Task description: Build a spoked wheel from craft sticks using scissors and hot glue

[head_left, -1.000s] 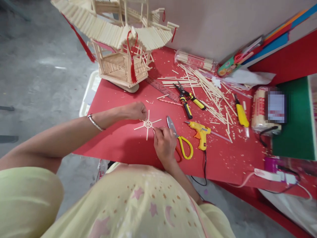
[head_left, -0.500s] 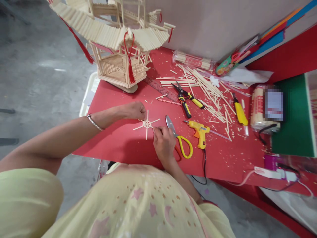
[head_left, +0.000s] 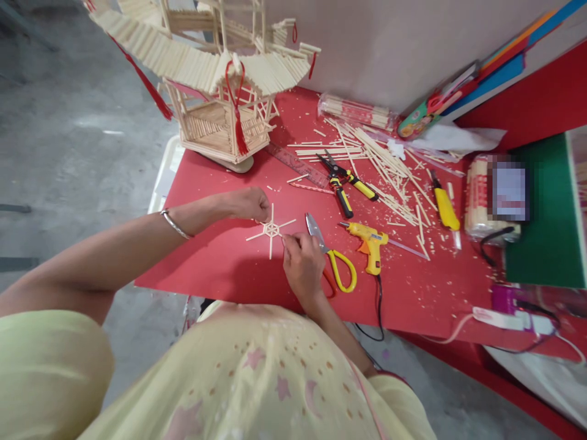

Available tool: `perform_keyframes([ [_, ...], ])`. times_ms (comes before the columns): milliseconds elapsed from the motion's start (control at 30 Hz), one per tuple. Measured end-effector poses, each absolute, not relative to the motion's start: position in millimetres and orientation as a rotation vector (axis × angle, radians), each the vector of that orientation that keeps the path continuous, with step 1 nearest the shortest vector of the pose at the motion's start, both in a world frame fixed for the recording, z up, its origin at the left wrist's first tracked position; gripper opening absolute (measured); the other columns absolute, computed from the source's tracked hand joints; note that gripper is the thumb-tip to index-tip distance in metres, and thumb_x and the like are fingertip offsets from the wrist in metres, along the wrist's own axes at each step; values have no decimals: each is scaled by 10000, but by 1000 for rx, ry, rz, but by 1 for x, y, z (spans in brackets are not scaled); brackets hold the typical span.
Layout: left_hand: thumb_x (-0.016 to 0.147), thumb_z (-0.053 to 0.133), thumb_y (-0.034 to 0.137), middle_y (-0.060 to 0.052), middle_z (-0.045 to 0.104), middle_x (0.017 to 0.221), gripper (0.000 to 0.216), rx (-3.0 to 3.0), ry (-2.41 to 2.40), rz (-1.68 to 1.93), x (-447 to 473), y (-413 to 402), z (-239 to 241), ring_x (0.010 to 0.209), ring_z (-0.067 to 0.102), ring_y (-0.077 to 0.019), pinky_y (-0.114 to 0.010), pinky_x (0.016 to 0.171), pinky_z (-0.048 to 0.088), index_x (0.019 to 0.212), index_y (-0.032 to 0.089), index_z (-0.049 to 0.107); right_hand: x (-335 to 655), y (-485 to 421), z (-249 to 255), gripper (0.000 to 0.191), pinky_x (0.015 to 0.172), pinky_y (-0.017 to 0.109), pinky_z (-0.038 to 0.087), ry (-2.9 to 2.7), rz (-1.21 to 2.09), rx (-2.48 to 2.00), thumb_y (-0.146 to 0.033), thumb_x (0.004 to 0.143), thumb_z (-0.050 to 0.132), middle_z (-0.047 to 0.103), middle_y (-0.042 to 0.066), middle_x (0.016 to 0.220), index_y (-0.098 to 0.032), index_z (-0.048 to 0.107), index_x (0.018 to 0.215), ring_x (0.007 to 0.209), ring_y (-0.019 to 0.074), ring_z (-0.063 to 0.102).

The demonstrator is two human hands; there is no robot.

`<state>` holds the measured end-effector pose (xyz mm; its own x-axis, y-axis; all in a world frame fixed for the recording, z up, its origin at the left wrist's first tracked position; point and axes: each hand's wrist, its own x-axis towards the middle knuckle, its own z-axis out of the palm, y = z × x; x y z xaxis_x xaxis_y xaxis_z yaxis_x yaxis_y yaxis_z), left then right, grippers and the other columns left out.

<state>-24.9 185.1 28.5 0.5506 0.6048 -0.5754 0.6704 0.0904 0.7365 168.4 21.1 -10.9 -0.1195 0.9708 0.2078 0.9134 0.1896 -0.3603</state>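
Between my hands is a small six-armed star frame of thin wooden sticks (head_left: 271, 230), a little hexagon at its centre, low over the red tabletop. My left hand (head_left: 250, 204) is closed at the upper-left arm of the frame, its fingertips mostly hidden from me. Thumb and fingers of my right hand (head_left: 302, 260) pinch the end of the lower-right arm. Scissors (head_left: 316, 231) with yellow and red handles lie right beside my right hand. Farther right rests a yellow hot glue gun (head_left: 372, 244) with a black cord.
A stick-built pavilion model (head_left: 220, 116) with red tassels stands at the back left. Pliers (head_left: 339, 189), a clear ruler (head_left: 298, 165), a pile of loose sticks (head_left: 380, 159) and a yellow cutter knife (head_left: 444, 205) lie behind. Wrapped stick bundles (head_left: 477, 195) sit at the right.
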Motion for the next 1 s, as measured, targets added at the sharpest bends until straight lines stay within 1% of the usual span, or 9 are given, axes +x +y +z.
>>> perform_keyframes([
  [400, 599, 609, 227, 9, 565, 576, 131, 1627, 1090, -91, -27, 189, 25, 572, 456, -113, -249, 551, 324, 631, 158, 716, 168, 21, -10, 287, 803, 336, 394, -2069, 188, -1764, -146, 1004, 541, 680, 57, 1081, -272, 720, 1190, 959, 224, 517],
  [600, 612, 607, 235, -4, 603, 616, 173, 1638, 1064, -126, -28, 192, 27, 613, 498, -129, -247, 562, 343, 683, 162, 747, 168, 21, -11, 284, 799, 331, 391, -2065, 181, -1771, -146, 1005, 544, 678, 60, 1072, -273, 722, 1186, 956, 220, 516],
  [833, 603, 611, 229, -10, 621, 620, 150, 1634, 1087, -122, -26, 190, 31, 616, 514, -131, -238, 570, 372, 654, 162, 736, 168, 21, -10, 271, 792, 336, 393, -2058, 169, -1760, -157, 1010, 539, 678, 56, 1067, -269, 727, 1171, 948, 217, 514],
  [1000, 597, 610, 226, -11, 643, 634, 164, 1641, 1093, -129, -26, 189, 30, 639, 539, -137, -234, 584, 392, 667, 162, 743, 168, 21, -11, 278, 802, 338, 395, -2059, 179, -1760, -144, 1000, 548, 676, 67, 1070, -262, 726, 1177, 956, 219, 515],
])
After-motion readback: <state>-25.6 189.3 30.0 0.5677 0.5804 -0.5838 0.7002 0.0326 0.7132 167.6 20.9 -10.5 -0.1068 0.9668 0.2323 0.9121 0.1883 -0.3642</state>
